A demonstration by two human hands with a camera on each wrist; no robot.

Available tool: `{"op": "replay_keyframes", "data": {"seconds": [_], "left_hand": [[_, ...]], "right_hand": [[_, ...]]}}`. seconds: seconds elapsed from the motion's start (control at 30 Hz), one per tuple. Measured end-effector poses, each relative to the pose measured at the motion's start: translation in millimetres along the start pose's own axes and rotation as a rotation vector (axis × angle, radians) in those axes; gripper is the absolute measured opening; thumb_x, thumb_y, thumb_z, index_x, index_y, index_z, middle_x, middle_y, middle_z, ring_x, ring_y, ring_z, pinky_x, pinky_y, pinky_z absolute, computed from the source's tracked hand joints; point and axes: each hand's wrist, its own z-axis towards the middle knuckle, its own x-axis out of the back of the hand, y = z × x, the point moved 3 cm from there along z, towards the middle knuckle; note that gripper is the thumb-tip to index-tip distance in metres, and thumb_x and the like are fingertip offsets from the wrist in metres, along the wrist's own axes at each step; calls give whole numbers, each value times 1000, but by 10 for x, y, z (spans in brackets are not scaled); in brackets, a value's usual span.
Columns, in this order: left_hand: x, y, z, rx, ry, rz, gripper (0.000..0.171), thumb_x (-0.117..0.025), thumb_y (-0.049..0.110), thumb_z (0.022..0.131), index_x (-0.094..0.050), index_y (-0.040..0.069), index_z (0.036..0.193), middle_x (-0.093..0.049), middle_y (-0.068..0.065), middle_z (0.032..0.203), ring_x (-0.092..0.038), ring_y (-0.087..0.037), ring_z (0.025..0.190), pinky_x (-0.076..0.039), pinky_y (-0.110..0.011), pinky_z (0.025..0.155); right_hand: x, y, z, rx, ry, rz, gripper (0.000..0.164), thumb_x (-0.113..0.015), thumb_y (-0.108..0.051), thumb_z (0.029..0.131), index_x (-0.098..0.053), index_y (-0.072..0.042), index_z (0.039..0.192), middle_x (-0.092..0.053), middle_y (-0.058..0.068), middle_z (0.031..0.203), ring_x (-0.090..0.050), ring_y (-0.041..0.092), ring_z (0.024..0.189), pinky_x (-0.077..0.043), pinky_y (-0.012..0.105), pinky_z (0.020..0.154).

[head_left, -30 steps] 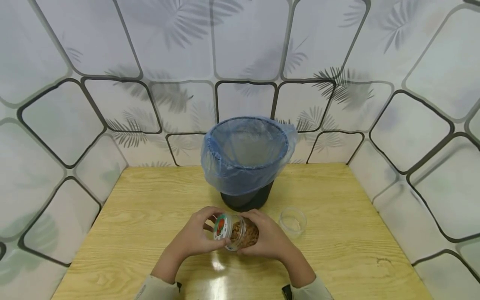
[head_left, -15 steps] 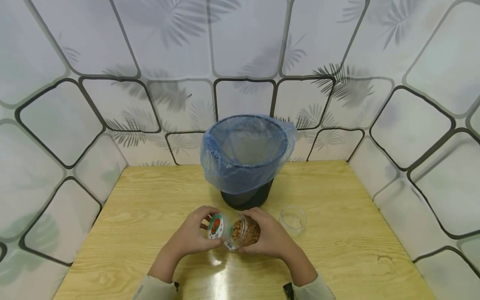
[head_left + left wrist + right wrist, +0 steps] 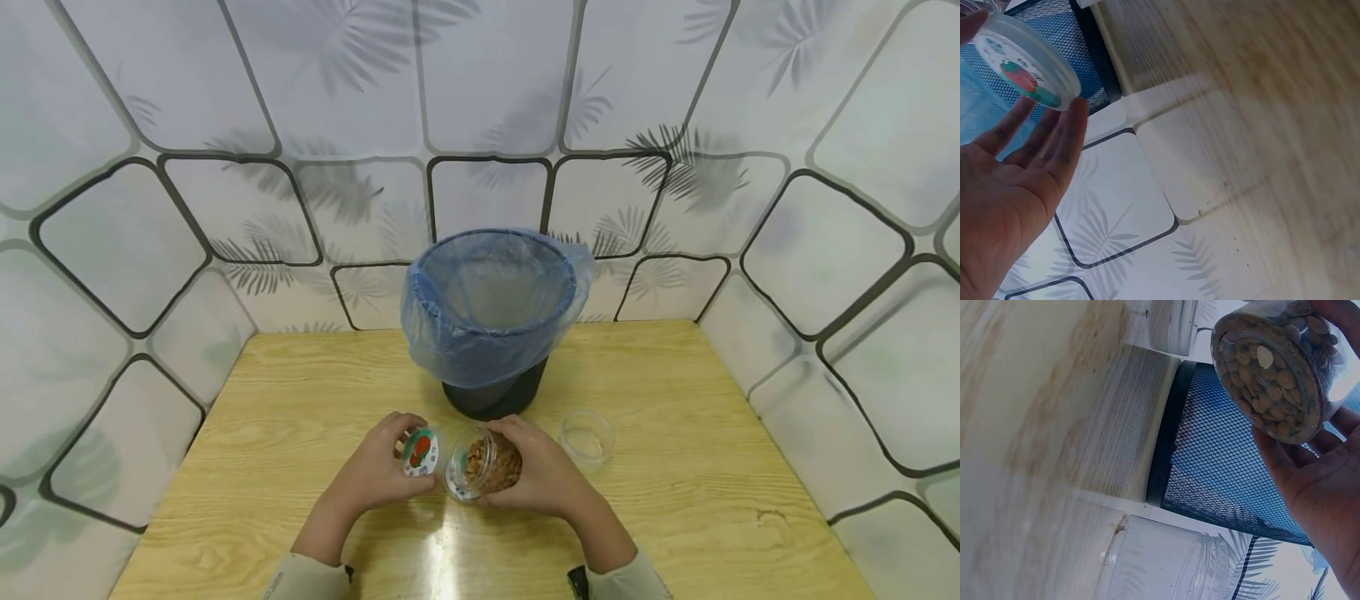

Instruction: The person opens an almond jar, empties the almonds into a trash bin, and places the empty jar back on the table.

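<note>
My left hand [image 3: 382, 467] pinches a round lid [image 3: 422, 452] by its rim. The lid's face carries a white label with red fruit and green, also plain in the left wrist view. Just right of it, my right hand [image 3: 536, 467] grips a clear jar of almonds [image 3: 504, 463] round its side. The jar lies tilted, its uncovered mouth toward the lid, with a gap between them. In the right wrist view the almonds show through the jar's base. A clear container with white and green on it [image 3: 459, 482] overlaps the jar's mouth from below, partly hidden.
A dark mesh bin [image 3: 491, 396] with a blue plastic liner [image 3: 480, 358] stands right behind the hands. An uncovered clear jar [image 3: 587, 439] stands to the right on the wooden table [image 3: 675, 500]. A patterned backdrop [image 3: 360, 217] encloses the table's back and sides.
The lid has moved left with my left hand, away from the almond jar's mouth, and its label now faces up more. The right hand and its jar have barely shifted.
</note>
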Motion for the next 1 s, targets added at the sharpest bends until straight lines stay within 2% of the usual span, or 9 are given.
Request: {"op": "replay_keyframes", "data": {"seconds": [0.2,0.33,0.53,1.0], "left_hand": [[-19,-36,-13,78,-34,65,73,-96,29,71,-67,7,134,-64,-4,114,-60,-19,98,-53,-26,70],[-11,-55,-35,89,-45,70,75,-97,27,70,-66,6,135,-63,-4,116,-59,-18,93,-53,-27,72],[-17,-81,-46,109,-57,111,76,-99,26,69,-66,7,135,-63,-7,123,-60,-16,95,-54,-29,74],[-17,-91,-74,128,-75,142,78,-102,23,65,-67,6,133,-63,-10,122,-61,-20,101,-59,-36,81]], "right_hand": [[-6,5,-4,1,7,-12,93,-106,-33,63,-63,-22,146,-64,-10,129,-63,10,120,-58,46,105],[-13,7,-5,0,11,-21,93,-106,-34,63,-63,-23,145,-64,-10,130,-63,10,120,-58,46,105],[-15,2,-8,-4,12,-24,93,-106,-34,63,-63,-23,145,-64,-10,130,-63,11,120,-58,46,105],[-16,-19,-8,-6,2,-34,93,-105,-36,64,-62,-24,145,-63,-10,132,-62,12,122,-58,46,105]]}}
